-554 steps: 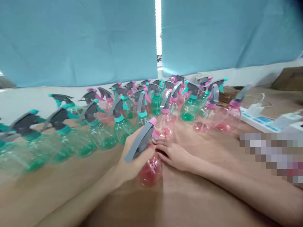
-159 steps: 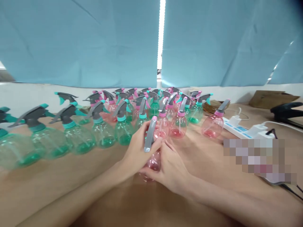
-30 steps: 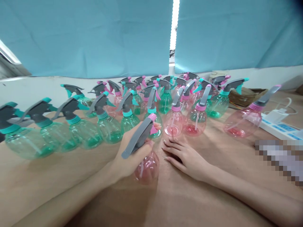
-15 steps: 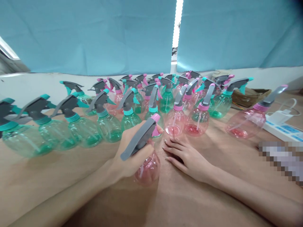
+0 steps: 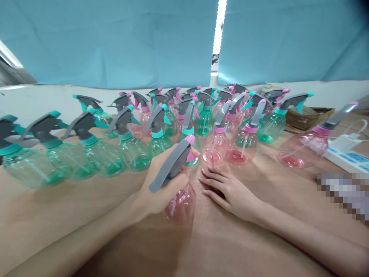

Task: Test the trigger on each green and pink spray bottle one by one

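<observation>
My left hand (image 5: 164,184) is wrapped round the neck of a pink spray bottle (image 5: 181,206) with a grey head and a pink nozzle. The fingers hide its collar. My right hand (image 5: 230,192) lies on the wooden table (image 5: 219,242) with fingers stretched out and nothing in them. Just beyond its fingertips stand a pink spray bottle (image 5: 215,148) and another pink spray bottle (image 5: 242,150). A green spray bottle (image 5: 191,138) is partly hidden behind the held one.
Several green spray bottles (image 5: 106,157) form a row on the left, with more green and pink ones behind. A pink spray bottle (image 5: 302,148) stands at the right. Beside it are a white power strip (image 5: 346,159), a blurred-out object (image 5: 343,196) and a brown container (image 5: 309,119).
The view has shifted slightly. My left hand keeps its grip on the pink spray bottle, and my right hand stays flat on the table.
</observation>
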Action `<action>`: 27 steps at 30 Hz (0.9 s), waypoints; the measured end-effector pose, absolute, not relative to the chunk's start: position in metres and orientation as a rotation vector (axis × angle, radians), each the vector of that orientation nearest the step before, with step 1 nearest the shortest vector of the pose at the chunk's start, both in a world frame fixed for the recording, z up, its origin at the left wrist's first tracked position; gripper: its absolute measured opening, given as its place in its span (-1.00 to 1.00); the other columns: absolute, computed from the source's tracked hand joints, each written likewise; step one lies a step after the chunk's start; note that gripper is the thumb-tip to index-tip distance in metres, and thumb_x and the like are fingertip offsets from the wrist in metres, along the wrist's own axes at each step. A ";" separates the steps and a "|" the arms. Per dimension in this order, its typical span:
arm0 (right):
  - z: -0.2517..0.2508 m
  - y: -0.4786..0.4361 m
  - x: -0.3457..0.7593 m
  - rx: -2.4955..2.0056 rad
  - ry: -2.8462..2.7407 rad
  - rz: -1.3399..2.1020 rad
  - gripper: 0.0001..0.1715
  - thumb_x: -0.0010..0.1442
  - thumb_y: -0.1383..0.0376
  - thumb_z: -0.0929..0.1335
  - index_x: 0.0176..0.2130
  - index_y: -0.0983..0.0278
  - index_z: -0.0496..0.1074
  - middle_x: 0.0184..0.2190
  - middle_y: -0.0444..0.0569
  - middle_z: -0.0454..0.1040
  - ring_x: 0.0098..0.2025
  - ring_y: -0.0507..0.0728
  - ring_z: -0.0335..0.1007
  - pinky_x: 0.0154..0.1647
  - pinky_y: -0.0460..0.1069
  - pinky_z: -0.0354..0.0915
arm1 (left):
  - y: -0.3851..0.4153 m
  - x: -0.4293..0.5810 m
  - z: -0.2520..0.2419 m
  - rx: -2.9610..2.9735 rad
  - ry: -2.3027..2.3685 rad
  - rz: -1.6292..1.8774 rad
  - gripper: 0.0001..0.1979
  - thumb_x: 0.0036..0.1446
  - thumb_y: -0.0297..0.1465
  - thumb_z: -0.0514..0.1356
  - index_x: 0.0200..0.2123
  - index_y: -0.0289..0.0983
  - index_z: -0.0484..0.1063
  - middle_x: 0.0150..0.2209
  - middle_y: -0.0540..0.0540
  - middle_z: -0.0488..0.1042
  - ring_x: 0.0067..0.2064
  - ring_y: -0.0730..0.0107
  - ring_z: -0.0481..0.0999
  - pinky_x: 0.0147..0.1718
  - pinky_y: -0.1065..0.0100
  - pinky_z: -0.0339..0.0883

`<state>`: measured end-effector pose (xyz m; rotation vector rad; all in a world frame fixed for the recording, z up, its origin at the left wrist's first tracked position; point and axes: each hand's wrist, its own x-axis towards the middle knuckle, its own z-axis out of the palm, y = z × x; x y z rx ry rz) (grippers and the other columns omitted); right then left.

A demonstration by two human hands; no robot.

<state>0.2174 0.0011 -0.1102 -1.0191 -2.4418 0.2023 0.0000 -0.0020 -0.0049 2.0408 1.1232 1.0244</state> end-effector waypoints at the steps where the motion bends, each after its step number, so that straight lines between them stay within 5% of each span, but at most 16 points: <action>1: -0.110 0.001 0.217 -1.020 -2.443 0.202 -0.57 0.34 0.20 0.23 0.13 0.27 0.38 0.13 0.09 0.40 0.22 0.28 0.23 0.24 0.29 0.17 | -0.002 0.001 -0.006 2.034 1.123 1.028 -0.87 0.01 -0.44 0.05 -0.33 -0.16 0.32 -0.50 0.08 0.32 -0.53 0.42 0.32 -0.53 0.36 0.23; 27: -0.112 0.002 0.218 -1.025 -2.432 0.203 -0.57 0.34 0.19 0.23 0.14 0.23 0.37 0.14 0.06 0.40 0.22 0.27 0.23 0.23 0.29 0.17 | -0.002 0.003 -0.006 2.067 1.148 1.040 -0.84 0.05 -0.41 0.06 -0.28 -0.11 0.36 -0.54 0.08 0.24 -0.55 0.39 0.26 -0.52 0.32 0.22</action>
